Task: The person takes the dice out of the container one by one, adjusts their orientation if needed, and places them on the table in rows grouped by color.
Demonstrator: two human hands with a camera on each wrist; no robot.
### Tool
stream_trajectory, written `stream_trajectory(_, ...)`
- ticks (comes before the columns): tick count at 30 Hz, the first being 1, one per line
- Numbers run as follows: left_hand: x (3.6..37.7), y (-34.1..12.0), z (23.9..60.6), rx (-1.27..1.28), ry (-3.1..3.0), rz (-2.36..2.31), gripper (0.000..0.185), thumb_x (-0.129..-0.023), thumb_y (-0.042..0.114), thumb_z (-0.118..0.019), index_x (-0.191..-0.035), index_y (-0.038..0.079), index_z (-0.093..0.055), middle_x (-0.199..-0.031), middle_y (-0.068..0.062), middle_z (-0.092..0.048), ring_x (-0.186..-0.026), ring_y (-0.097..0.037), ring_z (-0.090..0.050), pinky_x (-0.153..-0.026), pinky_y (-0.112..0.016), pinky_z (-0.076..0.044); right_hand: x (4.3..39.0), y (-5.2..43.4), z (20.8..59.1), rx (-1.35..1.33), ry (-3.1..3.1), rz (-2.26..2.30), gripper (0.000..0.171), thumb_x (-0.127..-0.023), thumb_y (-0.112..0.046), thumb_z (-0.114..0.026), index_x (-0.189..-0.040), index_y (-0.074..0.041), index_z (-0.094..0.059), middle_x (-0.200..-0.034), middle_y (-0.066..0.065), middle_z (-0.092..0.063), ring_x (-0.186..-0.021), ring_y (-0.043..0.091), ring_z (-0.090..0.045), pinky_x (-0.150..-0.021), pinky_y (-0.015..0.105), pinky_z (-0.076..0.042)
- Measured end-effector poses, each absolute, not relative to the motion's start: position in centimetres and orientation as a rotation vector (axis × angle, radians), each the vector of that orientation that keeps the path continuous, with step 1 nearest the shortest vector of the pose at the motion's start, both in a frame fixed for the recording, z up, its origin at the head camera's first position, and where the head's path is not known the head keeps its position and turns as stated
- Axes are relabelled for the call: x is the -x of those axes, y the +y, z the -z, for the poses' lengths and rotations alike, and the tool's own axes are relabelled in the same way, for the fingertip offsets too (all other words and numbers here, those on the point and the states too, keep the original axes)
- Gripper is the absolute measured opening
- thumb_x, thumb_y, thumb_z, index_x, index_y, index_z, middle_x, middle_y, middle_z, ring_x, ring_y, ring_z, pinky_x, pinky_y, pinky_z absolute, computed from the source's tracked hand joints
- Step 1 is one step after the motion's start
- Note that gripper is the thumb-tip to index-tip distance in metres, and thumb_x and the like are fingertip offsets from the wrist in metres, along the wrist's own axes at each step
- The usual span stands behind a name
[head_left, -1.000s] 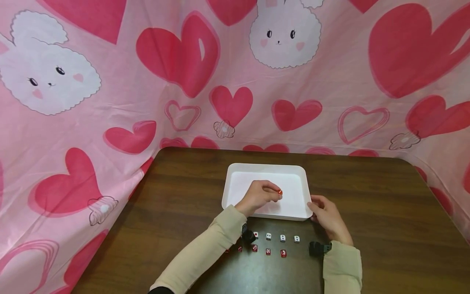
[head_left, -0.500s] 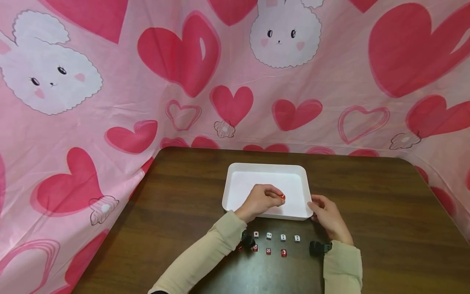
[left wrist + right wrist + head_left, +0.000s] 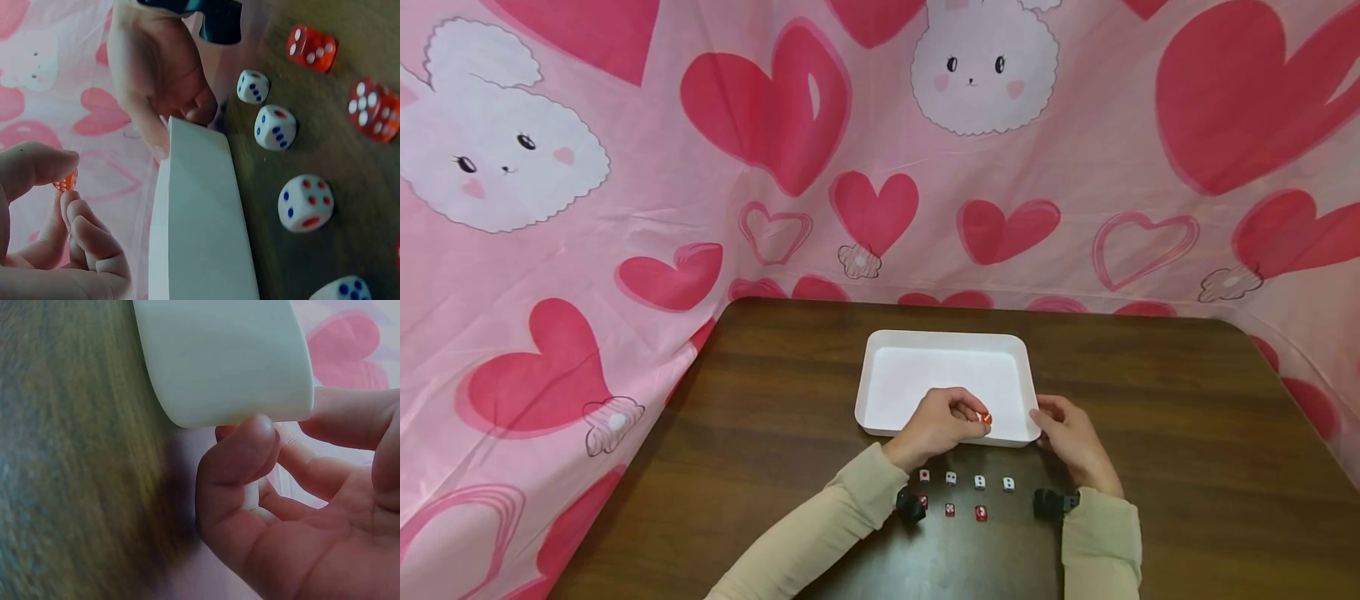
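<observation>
My left hand pinches a translucent red die between thumb and fingertips, over the front right part of a white tray. White pips show on that die in the left wrist view. At the tray's front right corner, my right hand holds the wall. In the right wrist view its thumb lies at the rim, with curled fingers against the outside of the wall.
In front of the tray, a row of white dice lies on the brown wooden table. Nearer me is a row of red dice, partly hidden by the left wrist camera. A pink heart-print cloth hangs behind.
My left hand has moved toward me and slightly right with the red die, from the middle of the tray to its front wall. The right hand has stayed at the corner.
</observation>
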State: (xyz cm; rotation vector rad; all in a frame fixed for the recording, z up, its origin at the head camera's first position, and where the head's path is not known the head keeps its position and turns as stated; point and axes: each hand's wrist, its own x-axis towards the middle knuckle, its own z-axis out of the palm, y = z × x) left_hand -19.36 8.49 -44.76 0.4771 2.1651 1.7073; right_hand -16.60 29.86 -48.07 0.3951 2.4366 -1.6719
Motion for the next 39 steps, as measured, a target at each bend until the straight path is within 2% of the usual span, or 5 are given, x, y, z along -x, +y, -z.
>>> stream_trajectory(16, 17.2, 8.8, 45.2, -0.543, 2.165, -1.58, 0.011, -0.076, 0.004, -0.077, -0.084, 0.006, -0.069, -0.068, 0.005, -0.064, -0.056, -0.003, -0.055, -0.053, -0.017, -0.043, 16.7, 30.1, 48.5, -0.37, 2.445, 1.703, 0.048, -0.101, -0.02, -0.049, -0.138, 0.009, -0.039, -0.126, 0.03, -0.051, -0.087, 0.016, -0.057, -0.068, 0.024, -0.051)
stream_trajectory(28, 15.8, 9.3, 45.7, -0.605, 2.271, -1.438, 0.009, -0.075, 0.004, -0.078, -0.082, 0.007, -0.071, -0.066, 0.006, -0.066, -0.052, 0.001, -0.054, -0.05, -0.017, -0.043, 16.7, 30.1, 48.1, -0.367, 2.462, 1.664, 0.049, -0.101, -0.022, -0.048, -0.139, 0.008, -0.039, -0.126, 0.028, -0.05, -0.09, 0.02, -0.056, -0.069, 0.023, -0.051)
stream_trajectory(39, 14.5, 9.6, 46.8, -0.661, 2.336, -1.364, 0.01, -0.074, 0.007, -0.08, -0.08, 0.009, -0.072, -0.062, 0.007, -0.064, -0.049, 0.004, -0.052, -0.05, -0.016, -0.044, 16.7, 30.1, 48.2, -0.36, 2.457, 1.679, 0.048, -0.1, -0.021, -0.048, -0.138, 0.008, -0.04, -0.125, 0.027, -0.051, -0.088, 0.018, -0.056, -0.069, 0.023, -0.051)
